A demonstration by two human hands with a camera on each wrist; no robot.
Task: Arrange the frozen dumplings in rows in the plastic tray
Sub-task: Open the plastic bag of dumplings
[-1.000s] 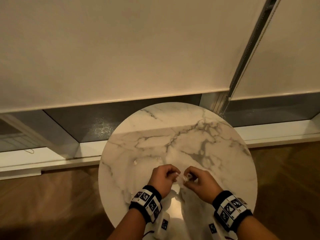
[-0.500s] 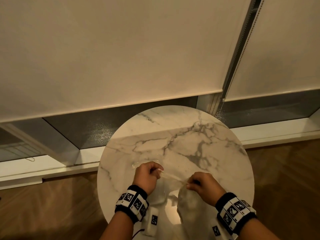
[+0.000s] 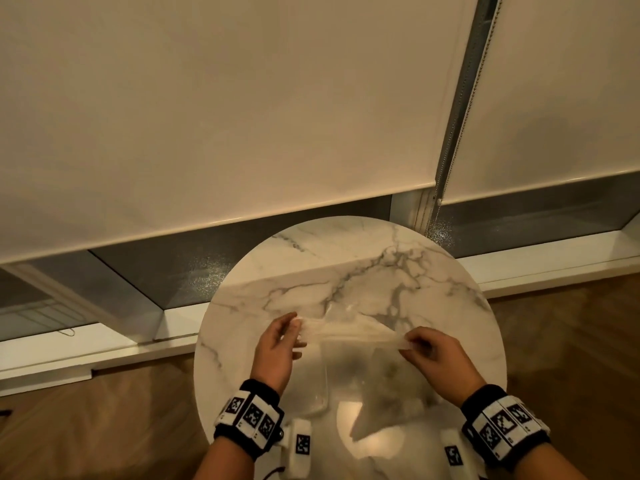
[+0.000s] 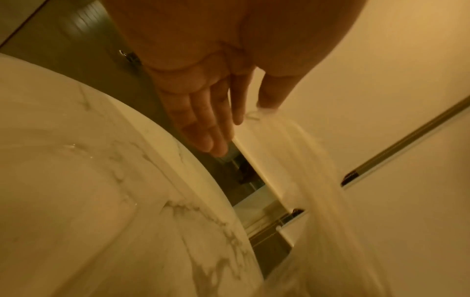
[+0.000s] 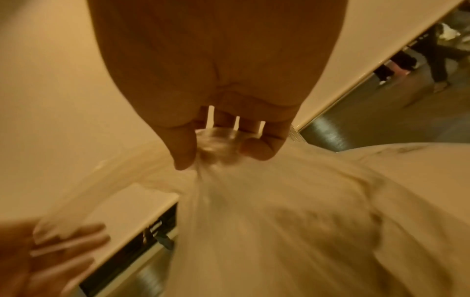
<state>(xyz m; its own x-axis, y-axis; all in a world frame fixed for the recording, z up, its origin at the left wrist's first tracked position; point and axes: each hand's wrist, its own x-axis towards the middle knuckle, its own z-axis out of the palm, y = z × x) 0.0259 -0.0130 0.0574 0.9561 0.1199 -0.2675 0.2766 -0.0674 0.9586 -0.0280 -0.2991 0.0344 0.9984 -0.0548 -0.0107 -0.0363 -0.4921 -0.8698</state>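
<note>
A clear plastic bag (image 3: 349,332) hangs stretched between my two hands above the round marble table (image 3: 346,265). My left hand (image 3: 294,327) pinches the bag's left edge (image 4: 264,114) between thumb and forefinger, its other fingers straight. My right hand (image 3: 410,342) grips the bunched right edge (image 5: 216,148) with curled fingers. Pale blurred lumps inside the bag (image 3: 391,375) look like the frozen dumplings (image 5: 305,231); their number cannot be told. A clear plastic tray (image 3: 323,400) lies on the table below the bag, partly covered by it, and it looks empty.
The table stands close to a low window with white roller blinds (image 3: 242,116) and a bead chain (image 3: 450,133). A white sill (image 3: 104,348) runs behind the table, and wooden floor (image 3: 104,427) lies on both sides.
My hands have pulled apart, left hand going left and right hand going right. The bag's top, bunched between them a second ago, is now stretched wide.
</note>
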